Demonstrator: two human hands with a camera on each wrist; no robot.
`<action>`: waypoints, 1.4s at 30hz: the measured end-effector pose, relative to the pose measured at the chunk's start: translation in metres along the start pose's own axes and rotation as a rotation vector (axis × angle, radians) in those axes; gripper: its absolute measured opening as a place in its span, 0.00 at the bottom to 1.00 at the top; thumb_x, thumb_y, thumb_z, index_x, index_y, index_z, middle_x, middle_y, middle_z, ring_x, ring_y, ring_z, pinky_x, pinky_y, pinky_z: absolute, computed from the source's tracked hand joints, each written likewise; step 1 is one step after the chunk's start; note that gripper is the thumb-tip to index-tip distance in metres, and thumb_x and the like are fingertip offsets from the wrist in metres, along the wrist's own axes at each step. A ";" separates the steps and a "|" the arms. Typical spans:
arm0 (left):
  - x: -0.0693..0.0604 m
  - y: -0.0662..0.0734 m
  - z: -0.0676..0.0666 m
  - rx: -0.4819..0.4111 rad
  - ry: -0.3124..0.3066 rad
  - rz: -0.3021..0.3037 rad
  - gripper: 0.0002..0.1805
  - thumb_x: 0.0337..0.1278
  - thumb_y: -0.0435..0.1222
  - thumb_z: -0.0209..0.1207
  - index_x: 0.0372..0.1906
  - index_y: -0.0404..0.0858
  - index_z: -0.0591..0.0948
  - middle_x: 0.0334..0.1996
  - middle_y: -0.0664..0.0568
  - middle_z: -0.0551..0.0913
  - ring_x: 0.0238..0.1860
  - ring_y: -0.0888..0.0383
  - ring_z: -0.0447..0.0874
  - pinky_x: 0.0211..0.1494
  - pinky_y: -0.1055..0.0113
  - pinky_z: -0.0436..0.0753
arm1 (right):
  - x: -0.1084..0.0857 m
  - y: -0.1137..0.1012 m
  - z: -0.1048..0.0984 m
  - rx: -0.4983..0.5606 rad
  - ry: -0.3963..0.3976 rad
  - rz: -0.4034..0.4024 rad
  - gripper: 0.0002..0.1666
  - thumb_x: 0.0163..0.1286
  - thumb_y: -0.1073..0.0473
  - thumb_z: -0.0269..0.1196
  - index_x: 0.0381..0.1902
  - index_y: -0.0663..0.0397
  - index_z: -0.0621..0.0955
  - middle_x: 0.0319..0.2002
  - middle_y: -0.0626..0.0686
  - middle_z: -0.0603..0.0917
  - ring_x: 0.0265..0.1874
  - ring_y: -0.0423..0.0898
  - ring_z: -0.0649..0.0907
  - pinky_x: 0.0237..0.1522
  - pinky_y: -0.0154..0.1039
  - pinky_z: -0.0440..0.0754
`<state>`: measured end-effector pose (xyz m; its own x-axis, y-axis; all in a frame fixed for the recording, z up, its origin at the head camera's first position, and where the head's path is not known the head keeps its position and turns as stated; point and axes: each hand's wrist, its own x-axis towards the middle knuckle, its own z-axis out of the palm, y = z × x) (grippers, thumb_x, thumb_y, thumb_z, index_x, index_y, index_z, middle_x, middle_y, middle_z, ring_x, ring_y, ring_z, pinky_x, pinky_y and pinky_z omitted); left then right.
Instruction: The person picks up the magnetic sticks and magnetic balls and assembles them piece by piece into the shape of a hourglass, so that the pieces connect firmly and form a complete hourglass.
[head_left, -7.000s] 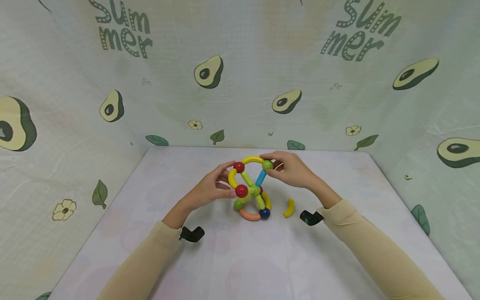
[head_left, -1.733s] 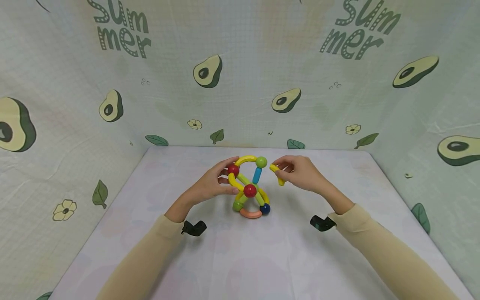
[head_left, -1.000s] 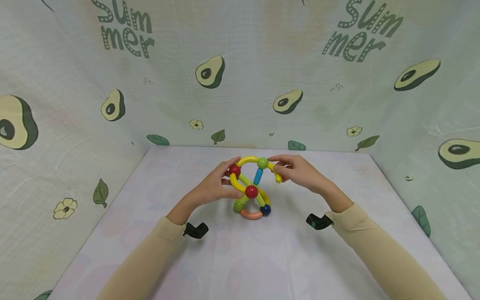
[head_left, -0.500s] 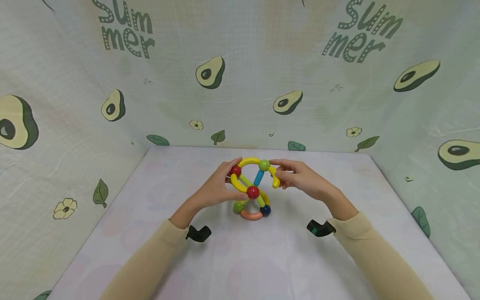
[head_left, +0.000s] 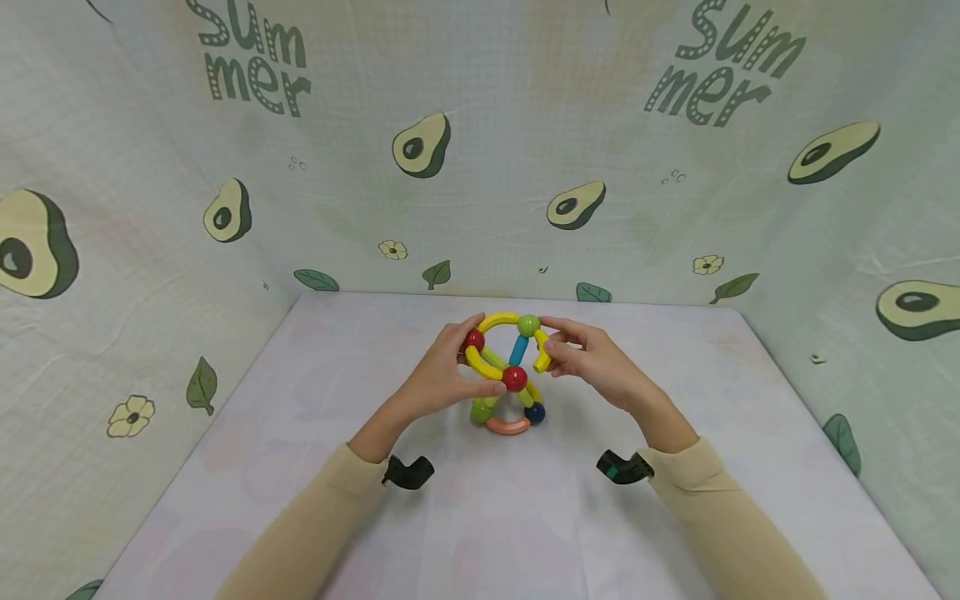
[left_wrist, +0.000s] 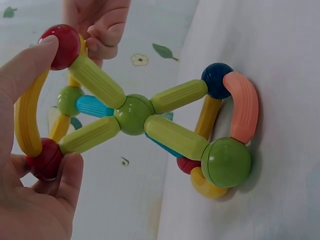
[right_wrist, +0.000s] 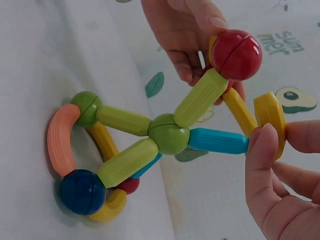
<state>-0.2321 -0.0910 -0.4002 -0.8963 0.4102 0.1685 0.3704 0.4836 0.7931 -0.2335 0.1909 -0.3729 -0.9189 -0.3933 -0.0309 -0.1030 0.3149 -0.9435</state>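
A construction of magnetic balls and rods stands on the table, joined at a central green ball (left_wrist: pixel 134 114). Its lower ring includes a dark blue ball (right_wrist: pixel 83 192) and a salmon curved rod (left_wrist: pixel 245 107). My left hand (head_left: pixel 441 375) grips the upper part, thumb on the front red ball (head_left: pixel 514 378) and fingers at the rear red ball (left_wrist: pixel 46 159). My right hand (head_left: pixel 600 358) pinches a yellow curved magnetic rod (right_wrist: pixel 270 120) between thumb and fingers. That rod's upper end is at the top green ball (head_left: pixel 528 325); its lower end points toward the front red ball, apart from it.
The white table (head_left: pixel 510 525) spreads around the construction. A patterned cloth (head_left: pixel 487 150) with avocado prints hangs behind and at both sides. Black wrist cameras (head_left: pixel 408 472) sit below each hand.
The yellow curved rod lay on the table at first. My right hand has picked it up, brought it to the top green ball and swung its lower end left, toward the front red ball.
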 end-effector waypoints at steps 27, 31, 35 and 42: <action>0.008 0.001 0.003 -0.081 0.037 -0.030 0.56 0.55 0.51 0.78 0.85 0.48 0.59 0.66 0.44 0.68 0.59 0.50 0.77 0.66 0.53 0.83 | 0.009 0.003 0.004 0.071 0.064 0.003 0.33 0.84 0.54 0.57 0.82 0.52 0.66 0.55 0.62 0.78 0.42 0.51 0.86 0.49 0.33 0.88; 0.010 -0.002 0.000 -0.107 0.029 -0.036 0.54 0.58 0.53 0.77 0.84 0.49 0.61 0.64 0.46 0.69 0.59 0.51 0.79 0.64 0.55 0.84 | 0.011 0.002 0.002 0.080 0.060 0.017 0.33 0.85 0.54 0.56 0.82 0.52 0.65 0.55 0.62 0.78 0.43 0.52 0.85 0.49 0.33 0.87; 0.012 0.000 0.000 -0.104 0.035 -0.049 0.54 0.56 0.55 0.77 0.84 0.49 0.62 0.63 0.46 0.71 0.58 0.51 0.79 0.61 0.58 0.86 | 0.012 0.003 0.000 0.083 0.054 0.026 0.33 0.85 0.53 0.56 0.82 0.51 0.66 0.54 0.61 0.78 0.44 0.53 0.84 0.50 0.33 0.87; 0.013 0.004 -0.001 -0.094 0.042 -0.050 0.54 0.54 0.53 0.79 0.82 0.47 0.64 0.59 0.46 0.74 0.56 0.51 0.80 0.59 0.59 0.86 | 0.014 0.005 -0.003 0.107 0.037 0.025 0.33 0.85 0.53 0.57 0.82 0.53 0.66 0.52 0.60 0.79 0.44 0.52 0.84 0.49 0.33 0.87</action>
<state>-0.2427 -0.0847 -0.3939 -0.9232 0.3539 0.1496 0.3019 0.4274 0.8522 -0.2477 0.1895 -0.3771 -0.9344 -0.3533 -0.0448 -0.0401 0.2295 -0.9725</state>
